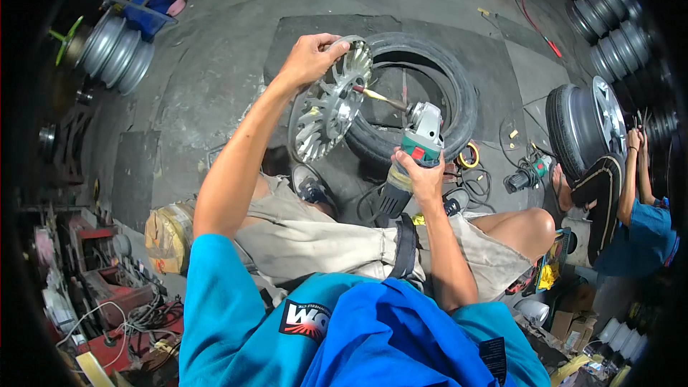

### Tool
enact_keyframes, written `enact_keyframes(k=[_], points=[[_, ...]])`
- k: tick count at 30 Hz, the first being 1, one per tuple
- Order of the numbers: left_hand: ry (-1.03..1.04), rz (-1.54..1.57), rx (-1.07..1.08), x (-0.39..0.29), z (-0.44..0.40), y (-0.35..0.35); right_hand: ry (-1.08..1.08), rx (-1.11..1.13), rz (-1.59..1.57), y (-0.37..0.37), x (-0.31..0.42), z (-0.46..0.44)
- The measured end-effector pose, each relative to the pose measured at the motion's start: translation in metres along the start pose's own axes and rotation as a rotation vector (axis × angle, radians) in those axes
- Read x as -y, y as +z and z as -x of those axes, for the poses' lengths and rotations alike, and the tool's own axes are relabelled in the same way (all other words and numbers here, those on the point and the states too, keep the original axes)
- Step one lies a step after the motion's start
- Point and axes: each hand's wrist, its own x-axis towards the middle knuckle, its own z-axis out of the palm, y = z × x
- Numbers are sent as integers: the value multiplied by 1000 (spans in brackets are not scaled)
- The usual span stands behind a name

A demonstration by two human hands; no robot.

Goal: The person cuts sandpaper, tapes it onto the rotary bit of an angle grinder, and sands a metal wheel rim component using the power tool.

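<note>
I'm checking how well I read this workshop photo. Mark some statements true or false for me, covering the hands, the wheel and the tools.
1. The left hand grips the silver spoked wheel near its upper edge. True.
2. The right hand rests on the loose tire. False: it grips the green-and-grey power tool.
3. The loose tire stands upright against a wall. False: it lies flat on the floor.
4. A second power tool lies on the floor to the right. True.
5. The held power tool's long attachment points away from the spoked wheel. False: it points toward the wheel's middle.
6. Another person is at the right of the view. True.
</note>
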Motion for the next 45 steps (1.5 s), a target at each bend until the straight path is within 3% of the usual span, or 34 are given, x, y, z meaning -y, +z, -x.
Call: enact_keyframes(k=[6,20,29,31,45], points=[[81,0,-10,5,-2,7,-43,0,40,9,6,-1],[32,-47,-66,-6,0,14,-39,30,-2,23,5,3],[44,-85,-73,-7,0,11,31,36,3,23,10,8],[51,-113,-91,-6,0,10,118,50,-157,24,19,11],[108,-121,-56,-3,-1,17,138,19,-194,27,23,-3]])
